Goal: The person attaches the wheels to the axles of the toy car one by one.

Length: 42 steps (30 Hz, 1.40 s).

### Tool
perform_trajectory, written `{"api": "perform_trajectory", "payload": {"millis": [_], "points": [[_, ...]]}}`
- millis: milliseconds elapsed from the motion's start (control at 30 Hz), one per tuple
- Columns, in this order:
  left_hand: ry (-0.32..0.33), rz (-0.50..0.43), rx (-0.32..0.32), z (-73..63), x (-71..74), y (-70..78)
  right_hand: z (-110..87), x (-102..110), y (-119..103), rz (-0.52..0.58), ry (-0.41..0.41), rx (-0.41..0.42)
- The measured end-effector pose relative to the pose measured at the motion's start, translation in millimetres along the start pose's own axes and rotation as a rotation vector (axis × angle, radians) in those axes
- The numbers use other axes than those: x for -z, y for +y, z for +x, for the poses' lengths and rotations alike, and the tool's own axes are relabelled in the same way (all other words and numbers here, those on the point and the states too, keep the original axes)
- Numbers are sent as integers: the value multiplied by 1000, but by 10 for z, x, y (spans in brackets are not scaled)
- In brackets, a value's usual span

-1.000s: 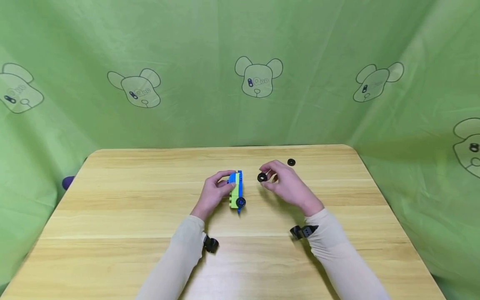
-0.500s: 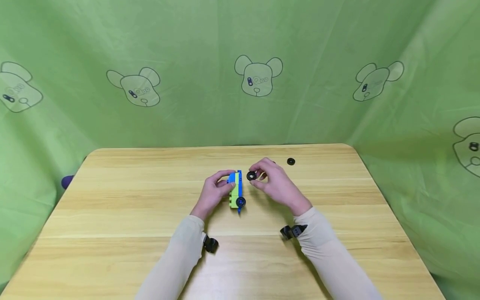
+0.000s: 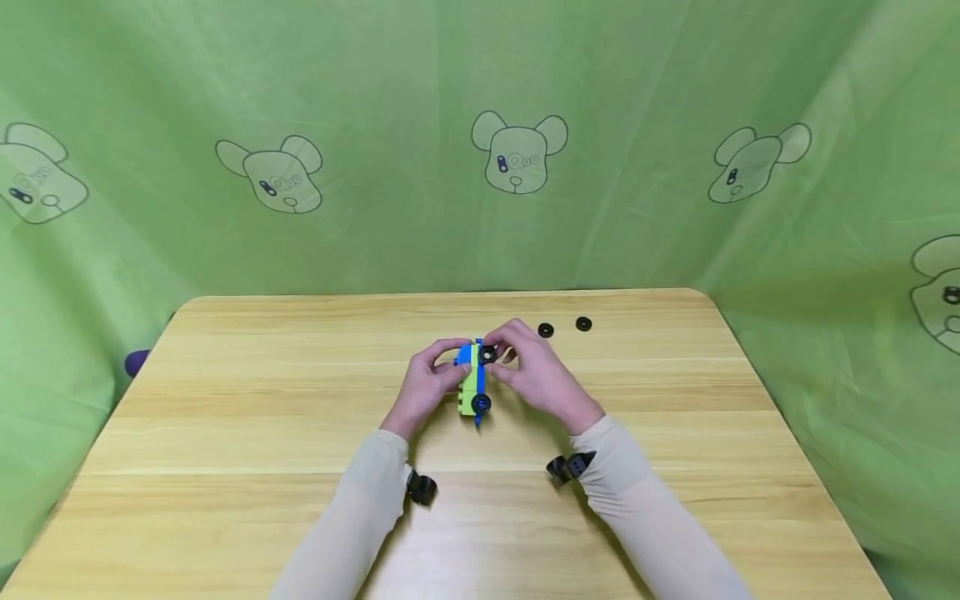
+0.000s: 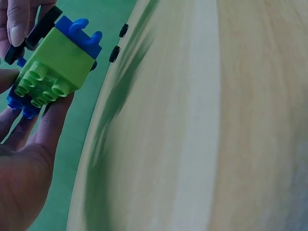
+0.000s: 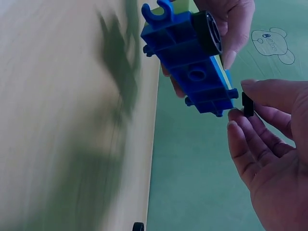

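Note:
My left hand (image 3: 423, 390) grips a toy car (image 3: 469, 383) of lime green and blue building blocks, thumb on one side and fingers on the other. It is held tilted on its side. A black wheel (image 5: 206, 34) sits on one end of the blue base, whose underside faces the right wrist view. Between thumb and fingertips, my right hand (image 3: 542, 375) pinches another black wheel (image 5: 248, 105). That wheel is right beside a bare blue axle stub (image 5: 233, 93) at the base's other end; whether they touch I cannot tell.
Two loose black wheels, a nearer one (image 3: 551, 332) and a farther one (image 3: 588, 325), lie on the wooden table (image 3: 225, 417) beyond my right hand. A green curtain (image 3: 390, 242) hangs behind the table. Each wrist wears a small black camera.
My right hand has moved left with the wheel, from apart to right beside the car. One loose wheel has come out from behind that hand. The left hand holds still.

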<state>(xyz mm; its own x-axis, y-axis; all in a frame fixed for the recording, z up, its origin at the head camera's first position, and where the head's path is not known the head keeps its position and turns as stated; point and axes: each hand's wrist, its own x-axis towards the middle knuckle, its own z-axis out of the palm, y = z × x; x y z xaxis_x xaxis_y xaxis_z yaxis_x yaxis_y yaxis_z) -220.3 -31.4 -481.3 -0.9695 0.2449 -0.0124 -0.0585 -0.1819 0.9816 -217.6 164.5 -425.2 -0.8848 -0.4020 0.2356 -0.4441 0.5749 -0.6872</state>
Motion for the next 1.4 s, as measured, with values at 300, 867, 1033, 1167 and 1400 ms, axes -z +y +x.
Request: {"api": "perform_trajectory", "payload": {"millis": [300, 867, 1033, 1167, 1400], "points": [[-14, -13, -4, 17, -20, -3, 15, -31, 11, -8, -3, -7], [-27, -1, -27, 34, -26, -59, -10, -108, 22, 81, -21, -40], [-13, -4, -13, 41, -31, -37, -14, -112, 30, 104, -19, -30], [3, -38, -14, 37, -20, -38, -24, -122, 50, 135, 13, -16], [9, -79, -19, 41, 3, -57, -29, -161, 73, 152, 89, -13]]}}
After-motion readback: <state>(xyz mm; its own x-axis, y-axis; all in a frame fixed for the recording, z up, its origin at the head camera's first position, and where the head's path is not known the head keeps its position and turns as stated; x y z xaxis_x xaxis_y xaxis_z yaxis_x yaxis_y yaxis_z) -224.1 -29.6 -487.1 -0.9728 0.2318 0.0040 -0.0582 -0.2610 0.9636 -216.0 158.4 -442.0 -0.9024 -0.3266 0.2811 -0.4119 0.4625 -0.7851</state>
